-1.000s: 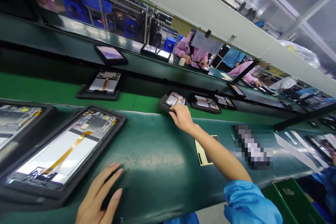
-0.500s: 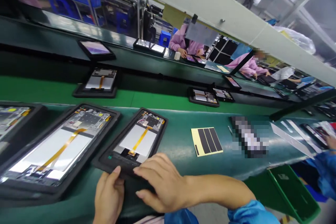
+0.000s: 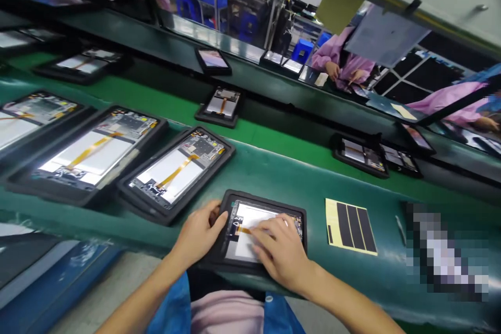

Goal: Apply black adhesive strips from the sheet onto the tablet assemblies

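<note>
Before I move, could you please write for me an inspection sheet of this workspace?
Surface: dark green bench, shiny.
Job's things: opened tablet in a black frame, under the hands.
Clutter: yellow sheet with dark strips, right of the tablet; pixelated item farther right, unreadable; three other opened tablets at left.
Hands: left hand holds the frame's left end; right hand over the tablet's inside, contact unclear.
Cables: orange ribbon inside the tablet, partly covered.
Surroundings: green strip bearing more tablets; workers in pink beyond.
</note>
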A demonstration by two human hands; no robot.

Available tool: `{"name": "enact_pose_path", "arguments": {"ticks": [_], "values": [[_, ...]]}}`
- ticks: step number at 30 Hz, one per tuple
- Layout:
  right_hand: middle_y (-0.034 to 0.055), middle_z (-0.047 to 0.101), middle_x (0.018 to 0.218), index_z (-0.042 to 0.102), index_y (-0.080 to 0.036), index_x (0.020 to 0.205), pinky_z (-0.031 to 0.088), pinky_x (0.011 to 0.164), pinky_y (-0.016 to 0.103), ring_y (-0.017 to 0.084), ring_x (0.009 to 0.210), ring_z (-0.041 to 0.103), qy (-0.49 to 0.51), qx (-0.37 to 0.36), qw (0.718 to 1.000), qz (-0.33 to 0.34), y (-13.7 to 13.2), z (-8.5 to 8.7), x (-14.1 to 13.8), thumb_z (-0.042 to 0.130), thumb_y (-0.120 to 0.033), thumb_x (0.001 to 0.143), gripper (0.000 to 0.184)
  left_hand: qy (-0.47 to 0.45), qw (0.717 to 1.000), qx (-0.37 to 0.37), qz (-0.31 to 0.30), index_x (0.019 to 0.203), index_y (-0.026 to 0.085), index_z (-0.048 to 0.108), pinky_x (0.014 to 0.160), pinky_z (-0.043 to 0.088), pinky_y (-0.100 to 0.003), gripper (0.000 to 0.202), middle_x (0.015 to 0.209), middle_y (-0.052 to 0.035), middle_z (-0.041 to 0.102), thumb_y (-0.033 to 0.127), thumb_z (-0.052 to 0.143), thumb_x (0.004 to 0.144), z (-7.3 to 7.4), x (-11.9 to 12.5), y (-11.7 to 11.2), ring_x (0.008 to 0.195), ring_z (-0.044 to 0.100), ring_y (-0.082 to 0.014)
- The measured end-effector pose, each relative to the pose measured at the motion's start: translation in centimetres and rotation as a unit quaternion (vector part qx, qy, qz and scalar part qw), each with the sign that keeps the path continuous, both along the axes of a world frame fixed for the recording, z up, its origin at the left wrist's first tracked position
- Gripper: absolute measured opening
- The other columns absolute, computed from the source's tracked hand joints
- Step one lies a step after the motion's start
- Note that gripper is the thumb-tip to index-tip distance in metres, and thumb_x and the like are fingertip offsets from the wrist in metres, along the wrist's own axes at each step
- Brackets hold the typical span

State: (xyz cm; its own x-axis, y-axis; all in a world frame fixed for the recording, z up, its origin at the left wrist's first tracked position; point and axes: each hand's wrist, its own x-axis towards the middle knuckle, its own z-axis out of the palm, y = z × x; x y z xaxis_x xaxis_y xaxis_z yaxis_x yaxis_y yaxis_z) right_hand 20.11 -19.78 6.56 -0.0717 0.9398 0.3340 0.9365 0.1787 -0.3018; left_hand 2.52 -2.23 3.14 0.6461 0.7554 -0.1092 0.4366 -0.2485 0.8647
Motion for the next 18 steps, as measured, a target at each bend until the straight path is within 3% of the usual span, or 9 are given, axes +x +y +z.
{"name": "enact_pose_path", "arguments": {"ticks": [2,5,9,13,18], "values": [[0.0098,0.071,0.116,0.059,-0.018,0.134,0.039,0.099,0.043,0.023,0.105,0.061,-0.041,-0.03,0.999,0.013,0.8,-1.0,-0.6,0.058,-0.029,0.103,0.033,0.044,0.985,0.16,0.039,0.111,0.022,0.07,0.084,0.055,-0.038,0.036,0.095,-0.0054,0.071,0.045,0.05,0.092,-0.4,-0.6,-0.3,0.093,0.068,-0.0255],[0.0115,0.07,0.122,0.059,-0.017,0.138,0.038,0.103,0.045,0.026,0.108,0.059,-0.112,-0.057,0.992,0.017,1.4,-2.3,-1.2,0.063,-0.042,0.101,0.044,0.054,0.962,0.267,0.003,0.105,0.024,0.067,0.086,0.054,-0.035,0.024,0.106,-0.0053,0.067,0.036,0.05,0.096,-0.8,-1.3,-1.1,0.103,0.065,-0.0231],[0.0123,0.069,0.128,0.06,-0.017,0.139,0.036,0.106,0.046,0.028,0.112,0.057,-0.162,-0.061,0.985,-0.01,1.3,-3.3,-1.3,0.061,-0.052,0.101,0.052,0.109,0.942,0.315,-0.051,0.092,0.022,0.063,0.076,0.054,-0.035,0.012,0.101,-0.0066,0.062,0.032,0.055,0.094,-0.4,-0.7,-2.4,0.096,0.062,-0.0241],[0.0117,0.07,0.127,0.061,-0.018,0.138,0.034,0.107,0.045,0.028,0.112,0.057,-0.172,-0.055,0.983,-0.026,0.9,-3.4,-1.3,0.055,-0.054,0.103,0.051,0.184,0.918,0.342,-0.079,0.088,0.021,0.063,0.07,0.053,-0.037,0.015,0.097,-0.0089,0.059,0.034,0.059,0.093,0.5,0.7,-3.0,0.094,0.059,-0.028],[0.0123,0.069,0.129,0.061,-0.016,0.139,0.034,0.109,0.045,0.028,0.114,0.056,-0.179,-0.056,0.982,-0.012,1.0,-3.3,-1.4,0.056,-0.054,0.103,0.052,0.161,0.927,0.33,-0.075,0.087,0.021,0.065,0.064,0.05,-0.031,0.01,0.095,-0.0076,0.059,0.024,0.056,0.091,0.7,0.5,-2.7,0.092,0.06,-0.0238]]}}
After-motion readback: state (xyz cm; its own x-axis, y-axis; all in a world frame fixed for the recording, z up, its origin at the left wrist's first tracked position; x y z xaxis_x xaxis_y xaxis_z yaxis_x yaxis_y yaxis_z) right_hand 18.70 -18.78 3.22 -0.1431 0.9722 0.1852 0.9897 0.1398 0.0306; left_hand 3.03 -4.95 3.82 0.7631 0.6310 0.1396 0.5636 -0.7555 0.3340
